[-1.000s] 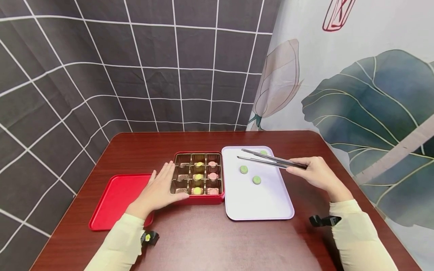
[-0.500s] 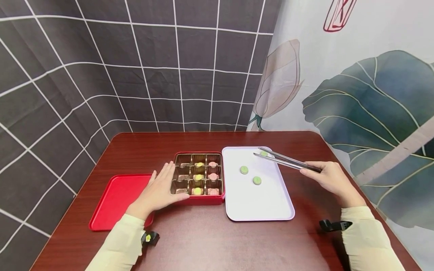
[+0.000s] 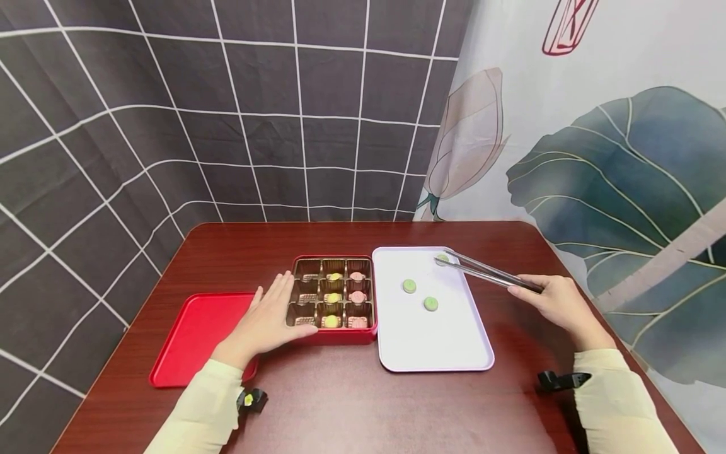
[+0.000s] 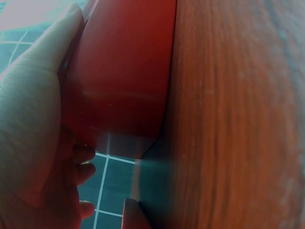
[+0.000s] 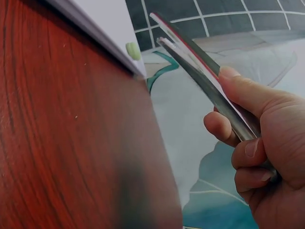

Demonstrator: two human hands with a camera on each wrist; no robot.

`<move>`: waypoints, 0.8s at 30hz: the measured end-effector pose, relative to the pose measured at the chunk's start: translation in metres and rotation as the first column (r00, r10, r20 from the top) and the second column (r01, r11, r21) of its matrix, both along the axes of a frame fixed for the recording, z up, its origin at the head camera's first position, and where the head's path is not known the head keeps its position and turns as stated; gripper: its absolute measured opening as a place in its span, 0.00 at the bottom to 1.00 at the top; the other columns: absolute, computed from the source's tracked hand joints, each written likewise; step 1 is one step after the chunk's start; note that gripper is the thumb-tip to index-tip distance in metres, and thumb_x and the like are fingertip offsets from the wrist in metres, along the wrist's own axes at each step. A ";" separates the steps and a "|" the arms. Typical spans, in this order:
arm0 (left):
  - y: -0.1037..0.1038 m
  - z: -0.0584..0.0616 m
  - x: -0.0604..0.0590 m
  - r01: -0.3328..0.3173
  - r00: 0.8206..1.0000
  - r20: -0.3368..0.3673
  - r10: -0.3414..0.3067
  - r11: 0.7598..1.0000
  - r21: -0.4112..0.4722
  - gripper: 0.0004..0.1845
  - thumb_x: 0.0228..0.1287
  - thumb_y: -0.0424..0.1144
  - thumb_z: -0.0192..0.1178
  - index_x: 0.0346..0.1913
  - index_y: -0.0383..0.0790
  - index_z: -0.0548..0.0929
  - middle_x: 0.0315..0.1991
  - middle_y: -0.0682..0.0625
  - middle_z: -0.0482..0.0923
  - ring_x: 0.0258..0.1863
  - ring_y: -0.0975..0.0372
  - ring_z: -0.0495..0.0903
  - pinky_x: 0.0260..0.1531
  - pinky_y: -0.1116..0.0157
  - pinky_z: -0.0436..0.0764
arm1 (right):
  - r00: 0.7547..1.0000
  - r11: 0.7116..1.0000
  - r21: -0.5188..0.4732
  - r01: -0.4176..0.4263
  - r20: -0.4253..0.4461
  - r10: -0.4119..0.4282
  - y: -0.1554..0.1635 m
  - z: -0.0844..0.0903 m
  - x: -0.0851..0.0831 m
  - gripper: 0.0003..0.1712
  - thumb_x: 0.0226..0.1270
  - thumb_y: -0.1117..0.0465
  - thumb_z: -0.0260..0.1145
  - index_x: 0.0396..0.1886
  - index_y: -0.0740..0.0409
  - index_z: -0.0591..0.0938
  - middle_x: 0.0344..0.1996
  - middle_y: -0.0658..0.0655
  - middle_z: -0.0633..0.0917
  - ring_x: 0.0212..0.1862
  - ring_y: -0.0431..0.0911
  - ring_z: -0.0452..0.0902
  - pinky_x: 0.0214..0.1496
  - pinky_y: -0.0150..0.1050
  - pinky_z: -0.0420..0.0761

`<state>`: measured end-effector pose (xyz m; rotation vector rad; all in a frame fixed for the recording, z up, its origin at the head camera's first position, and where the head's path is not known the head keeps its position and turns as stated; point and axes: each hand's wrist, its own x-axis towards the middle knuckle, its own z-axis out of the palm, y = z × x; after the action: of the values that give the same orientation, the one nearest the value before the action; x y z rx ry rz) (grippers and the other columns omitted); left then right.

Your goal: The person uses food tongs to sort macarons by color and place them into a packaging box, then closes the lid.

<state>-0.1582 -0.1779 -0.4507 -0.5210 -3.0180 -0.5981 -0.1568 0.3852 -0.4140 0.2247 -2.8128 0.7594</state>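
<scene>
In the head view my left hand [image 3: 263,325] rests with straight fingers along the left side and front corner of a red box [image 3: 346,337]. The box's gold insert has several compartments. Yellow pieces [image 3: 331,321] fill the middle column and pink pieces [image 3: 357,296] the right one; no piece shows in the left. My right hand [image 3: 558,309] grips metal tongs [image 3: 490,273] by the dark handle end. The tongs' tips are apart, hovering around the far green macaron [image 3: 442,259] on the white tray [image 3: 437,343]. Two other green macarons [image 3: 409,286] lie nearer.
A red lid [image 3: 198,334] lies flat at the left, partly behind the left forearm. The tray stands right against the box's right side. Tiled and flower-printed cloth hangs behind the brown table [image 3: 351,403].
The right hand has moved right and slightly nearer, bringing the tongs from over the tray's middle to the far macaron. The left hand stays in place on the box.
</scene>
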 end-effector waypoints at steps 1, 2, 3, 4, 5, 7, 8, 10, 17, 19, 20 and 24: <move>0.000 0.000 0.000 0.001 1.000 0.000 -0.001 1.000 0.000 0.65 0.45 0.76 0.60 0.76 0.37 0.48 0.76 0.43 0.45 0.75 0.51 0.42 0.69 0.41 0.43 | 1.000 1.000 0.002 -0.001 -0.002 0.001 0.001 -0.002 -0.001 0.26 0.57 0.52 0.73 0.49 0.67 0.84 0.33 0.62 0.87 0.31 0.50 0.77 0.27 0.36 0.76; 0.000 0.000 0.000 0.001 1.000 -0.002 -0.001 1.000 0.000 0.65 0.45 0.76 0.60 0.76 0.37 0.48 0.76 0.43 0.46 0.75 0.51 0.42 0.69 0.41 0.44 | 1.000 1.000 0.005 -0.001 -0.005 0.001 0.002 -0.003 -0.001 0.26 0.57 0.52 0.73 0.49 0.67 0.84 0.33 0.61 0.87 0.31 0.49 0.76 0.26 0.35 0.76; 0.000 0.000 0.000 0.002 1.000 -0.002 -0.002 1.000 0.001 0.65 0.45 0.76 0.60 0.76 0.37 0.48 0.76 0.43 0.46 0.75 0.51 0.42 0.69 0.41 0.44 | 1.000 1.000 0.006 -0.001 -0.006 0.001 0.002 -0.004 -0.002 0.26 0.57 0.52 0.73 0.49 0.67 0.84 0.33 0.61 0.87 0.30 0.49 0.76 0.26 0.35 0.76; 0.000 0.000 0.000 0.002 1.000 -0.003 -0.002 1.000 0.001 0.65 0.45 0.76 0.60 0.76 0.37 0.48 0.76 0.43 0.46 0.75 0.51 0.42 0.69 0.41 0.44 | 1.000 1.000 0.008 -0.001 -0.007 0.001 0.003 -0.006 -0.002 0.26 0.57 0.52 0.73 0.48 0.67 0.84 0.33 0.61 0.87 0.30 0.49 0.76 0.26 0.35 0.76; 0.000 0.000 0.000 0.002 1.000 -0.004 -0.002 1.000 0.001 0.65 0.45 0.76 0.60 0.76 0.37 0.48 0.76 0.43 0.46 0.75 0.51 0.42 0.69 0.41 0.44 | 1.000 1.000 0.009 -0.001 -0.009 0.001 0.003 -0.007 -0.003 0.26 0.57 0.52 0.73 0.48 0.67 0.84 0.33 0.62 0.87 0.30 0.49 0.76 0.26 0.35 0.75; 0.000 -0.001 0.000 0.002 1.000 -0.006 -0.002 1.000 0.002 0.65 0.44 0.76 0.60 0.76 0.37 0.48 0.76 0.43 0.46 0.75 0.51 0.42 0.69 0.41 0.44 | 1.000 1.000 0.011 0.002 -0.005 -0.002 0.004 -0.008 -0.004 0.26 0.58 0.52 0.73 0.49 0.68 0.84 0.33 0.62 0.87 0.29 0.49 0.76 0.26 0.35 0.75; 0.000 -0.001 0.000 0.001 1.000 -0.007 -0.001 1.000 0.003 0.65 0.44 0.76 0.60 0.76 0.37 0.48 0.76 0.43 0.46 0.75 0.51 0.42 0.69 0.41 0.44 | 1.000 1.000 0.013 0.004 -0.003 -0.004 0.004 -0.009 -0.004 0.26 0.58 0.52 0.73 0.49 0.68 0.83 0.33 0.62 0.87 0.30 0.49 0.75 0.26 0.35 0.75; 0.000 -0.001 0.000 0.001 1.000 -0.007 -0.001 1.000 0.004 0.65 0.44 0.76 0.60 0.76 0.37 0.48 0.76 0.43 0.46 0.75 0.51 0.42 0.69 0.41 0.44 | 1.000 1.000 0.014 0.006 0.004 -0.007 0.005 -0.010 -0.006 0.27 0.58 0.51 0.73 0.49 0.68 0.83 0.33 0.63 0.87 0.30 0.49 0.76 0.26 0.35 0.75; -0.001 -0.002 0.000 0.002 1.000 -0.005 -0.002 1.000 0.014 0.65 0.44 0.76 0.60 0.76 0.37 0.48 0.76 0.43 0.46 0.75 0.51 0.42 0.69 0.41 0.43 | 0.999 1.000 0.017 0.016 0.041 -0.016 0.005 -0.014 -0.010 0.28 0.59 0.48 0.72 0.50 0.66 0.83 0.35 0.63 0.87 0.32 0.50 0.77 0.30 0.37 0.78; -0.001 -0.002 0.000 0.001 1.000 -0.005 -0.001 1.000 0.016 0.65 0.44 0.76 0.60 0.76 0.37 0.48 0.76 0.43 0.46 0.75 0.51 0.42 0.69 0.42 0.43 | 0.999 1.000 0.019 0.017 0.048 -0.018 0.005 -0.016 -0.011 0.28 0.59 0.48 0.71 0.50 0.66 0.83 0.35 0.63 0.87 0.33 0.50 0.78 0.32 0.38 0.78; -0.001 -0.002 0.000 0.001 1.000 -0.005 -0.001 1.000 0.016 0.65 0.44 0.76 0.60 0.76 0.37 0.48 0.76 0.43 0.46 0.75 0.51 0.42 0.69 0.42 0.43 | 0.999 1.000 0.023 0.020 0.048 -0.021 0.005 -0.016 -0.012 0.29 0.59 0.47 0.71 0.50 0.65 0.84 0.35 0.62 0.87 0.33 0.50 0.78 0.32 0.39 0.79; -0.001 -0.003 -0.001 0.002 1.000 -0.008 -0.002 1.000 0.009 0.65 0.44 0.76 0.60 0.76 0.37 0.48 0.76 0.43 0.46 0.75 0.52 0.42 0.69 0.42 0.43 | 0.999 0.999 0.042 0.015 0.042 -0.017 0.004 -0.018 -0.014 0.29 0.59 0.47 0.71 0.51 0.66 0.83 0.36 0.63 0.87 0.34 0.51 0.79 0.34 0.43 0.80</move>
<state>-0.1590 -0.1787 -0.4535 -0.5244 -3.0065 -0.6079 -0.1707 0.3896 -0.4322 0.1944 -2.8690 0.7114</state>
